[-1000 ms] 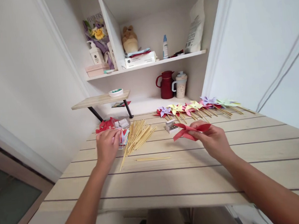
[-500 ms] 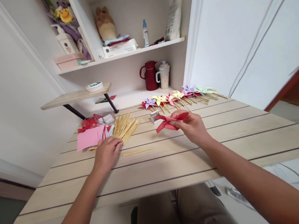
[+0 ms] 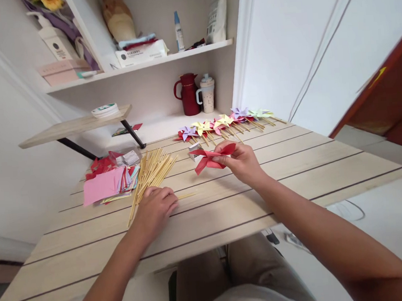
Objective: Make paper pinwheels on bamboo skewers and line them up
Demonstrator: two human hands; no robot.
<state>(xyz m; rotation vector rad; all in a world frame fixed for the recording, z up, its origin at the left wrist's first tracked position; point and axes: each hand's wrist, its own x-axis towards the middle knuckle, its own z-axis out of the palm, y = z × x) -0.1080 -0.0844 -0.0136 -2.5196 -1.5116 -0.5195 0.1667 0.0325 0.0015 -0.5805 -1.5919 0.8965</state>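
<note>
My right hand (image 3: 241, 162) pinches a red paper pinwheel (image 3: 211, 159) between thumb and fingers, above the table. The pinwheel's blades spread to both sides, and no stick shows on it. My left hand (image 3: 158, 204) is low at the tabletop with its fingers curled over one thin wooden stick (image 3: 187, 196); the stick's left part is hidden under the hand. Just behind that hand lies a loose pile of similar wooden sticks (image 3: 157, 168). A small open white box (image 3: 194, 152) stands behind the red pinwheel, its contents not clear.
Coloured paper squares (image 3: 102, 185), pink on top, lie left of the sticks near red wrapping (image 3: 101, 165). Finished pinwheels on sticks (image 3: 224, 121) line the back of the table. A small raised wooden shelf (image 3: 74, 126) stands back left; a red jug (image 3: 190, 95) and a cup (image 3: 207, 94) stand behind.
My left hand has moved right from beside the pile onto the separate stick, covering part of it. My right hand still holds the red pinwheel. The whole view has shifted.
</note>
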